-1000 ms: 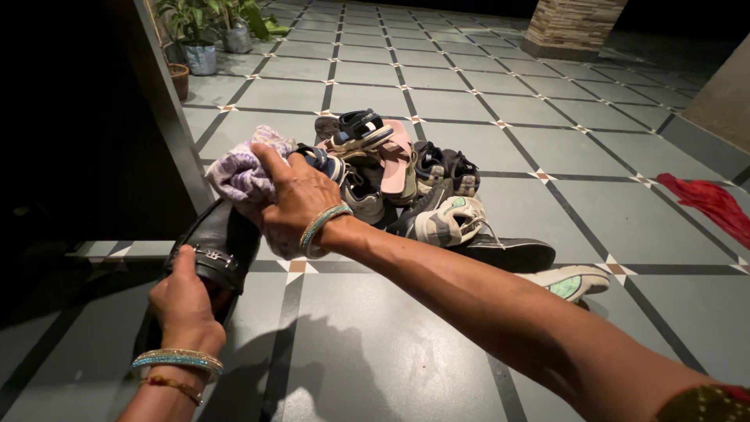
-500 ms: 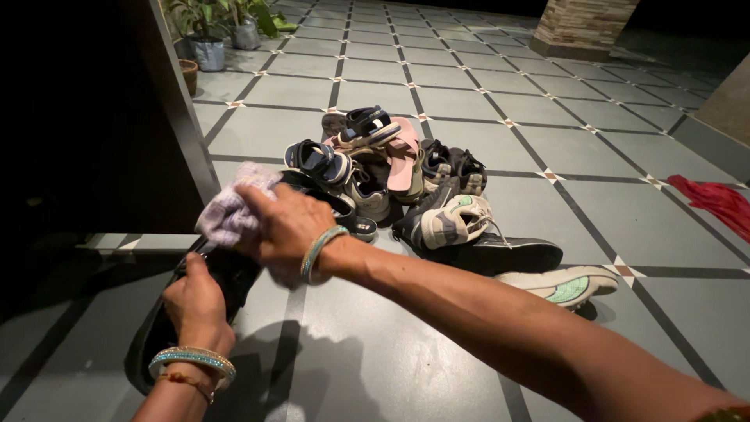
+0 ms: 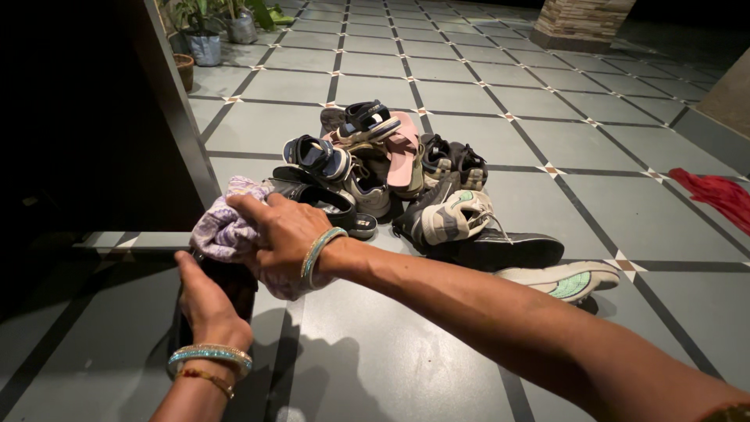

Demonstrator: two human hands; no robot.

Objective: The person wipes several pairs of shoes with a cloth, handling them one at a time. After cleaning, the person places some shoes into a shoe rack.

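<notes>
Lilac cloth [image 3: 223,228], clenched in the right hand [image 3: 275,234], is sliding back along the black shoe [image 3: 226,285], which the left hand [image 3: 205,301] is gripping and tilting steeper than before.

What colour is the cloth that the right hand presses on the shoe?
The cloth is pale lilac with a white pattern, seen best in the head view.

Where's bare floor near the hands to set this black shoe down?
Bare grey tiles lie below the right forearm, and more between the shoe pile and the red cloth. It is crowded ahead of the right hand, where the sandals and sneakers are heaped.
</notes>
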